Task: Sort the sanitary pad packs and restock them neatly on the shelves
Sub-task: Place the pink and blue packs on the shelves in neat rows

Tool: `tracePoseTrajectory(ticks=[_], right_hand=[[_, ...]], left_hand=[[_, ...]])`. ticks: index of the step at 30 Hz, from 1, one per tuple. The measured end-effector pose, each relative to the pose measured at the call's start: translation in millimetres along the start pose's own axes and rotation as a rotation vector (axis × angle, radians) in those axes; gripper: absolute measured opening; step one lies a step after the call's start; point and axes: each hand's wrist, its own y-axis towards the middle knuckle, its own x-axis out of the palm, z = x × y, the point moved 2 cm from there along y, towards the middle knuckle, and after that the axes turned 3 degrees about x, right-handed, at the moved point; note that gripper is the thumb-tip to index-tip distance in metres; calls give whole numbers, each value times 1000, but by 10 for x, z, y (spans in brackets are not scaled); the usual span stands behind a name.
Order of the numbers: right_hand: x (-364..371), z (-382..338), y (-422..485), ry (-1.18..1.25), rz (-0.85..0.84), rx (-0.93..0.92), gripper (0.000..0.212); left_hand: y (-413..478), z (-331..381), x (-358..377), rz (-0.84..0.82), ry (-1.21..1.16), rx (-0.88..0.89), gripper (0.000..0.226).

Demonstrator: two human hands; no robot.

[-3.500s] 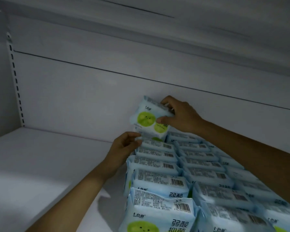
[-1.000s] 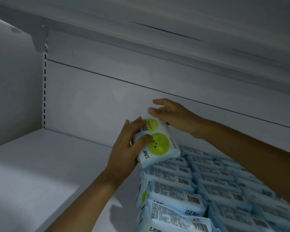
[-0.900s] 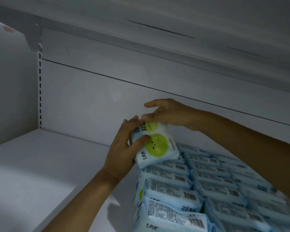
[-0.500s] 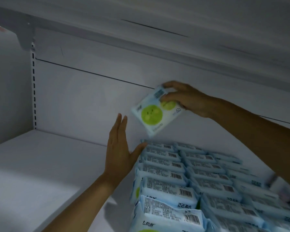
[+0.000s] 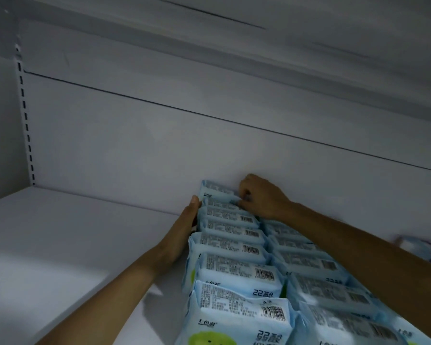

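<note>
At the back of the flat white shelf (image 5: 72, 245), the right grip (image 5: 261, 197) pinches the top of the rearmost pale blue plastic sanitary pad pack (image 5: 215, 190), which stands against the grey back panel (image 5: 159, 158). The left grip (image 5: 182, 232) is released, straight fingers pressed flat against the side of the left row of packs (image 5: 232, 247).

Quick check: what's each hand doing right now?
Left hand: open, flat against the row of light-blue plastic pad packs.
Right hand: closed on the rearmost light-blue pack.
</note>
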Motion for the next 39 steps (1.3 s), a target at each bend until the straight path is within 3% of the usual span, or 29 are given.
tracePoseTrajectory(ticks=[2, 4, 7, 9, 13, 16, 19, 22, 24, 27, 31, 36, 39], right_hand=[[-22, 14, -32, -97, 16, 8, 10], [-121, -27, -64, -25, 171, -13, 8], [-244, -106, -109, 94, 293, -41, 7], [-282, -150, -168, 167, 280, -48, 8], [-384, -285, -403, 275, 200, -56, 12], [-484, -483, -670, 379, 100, -34, 15], [-620, -827, -1137, 403, -100, -2, 42], [-548, -1123, -1612, 20, -295, -129, 86], [-376, -1143, -1729, -221, -347, -167, 97], [-258, -1073, -1671, -200, -394, -125, 92], [-474, -936, -1605, 243, -315, 30, 88], [-706, -648, -1847, 514, -59, 145, 77], [-736, -533, -2152, 441, 47, 104, 58]], left_hand=[[-156, 85, 127, 1, 49, 0, 46], [-328, 131, 114, 7, 33, 68, 35], [-229, 157, 62, 9, 49, 36, 47], [-213, 168, 90, -57, -41, -4, 47], [-343, 81, 101, -363, -129, -54, 80], [-389, 88, 67, -354, -86, -27, 74], [-442, 157, 126, -348, -100, 16, 74], [-501, 163, 106, -202, 15, -31, 93], [-539, 237, 125, -47, -31, -98, 102], [-667, 452, 169, 148, -61, -42, 79], [-1180, 571, 200, 260, -35, -12, 70], [-1836, 464, 605, 50, -167, 7, 60], [-1891, 371, 750, 122, -105, 49, 54]])
